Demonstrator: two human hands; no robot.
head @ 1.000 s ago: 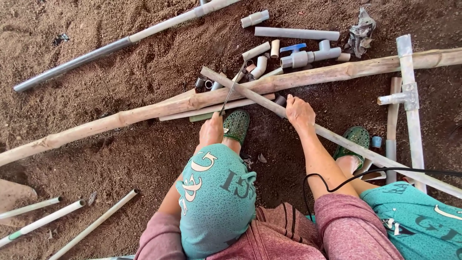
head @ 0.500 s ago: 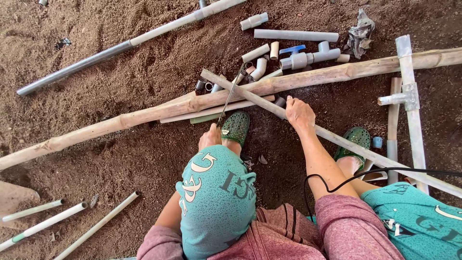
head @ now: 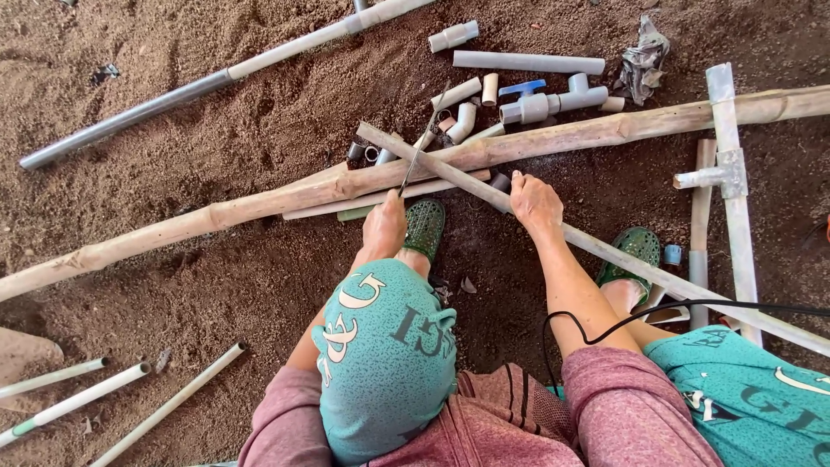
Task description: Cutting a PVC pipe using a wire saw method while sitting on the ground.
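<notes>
My left hand (head: 385, 227) grips the near end of a thin saw blade (head: 421, 145), which lies across a long grey pipe (head: 605, 251) where the pipe crosses a bamboo pole (head: 216, 216). My right hand (head: 536, 203) presses down on that pipe just right of the crossing. The pipe runs diagonally from the upper middle to the lower right. My knees in teal shorts (head: 385, 346) fill the bottom of the view, and my feet in green sandals (head: 424, 227) rest on the dirt under the pipe.
Short pipe offcuts and elbow fittings (head: 462, 121), a valve assembly with a blue handle (head: 545, 102) and a crumpled rag (head: 641, 60) lie beyond the pole. A long metal pipe (head: 173, 99) lies upper left, white pipes (head: 78, 398) lower left, a T-shaped pipe frame (head: 726, 164) right. A black cable (head: 622, 320) crosses my right arm.
My left hand drew the saw blade back toward me, then pushed it forward across the pipe. My right hand stayed on the pipe.
</notes>
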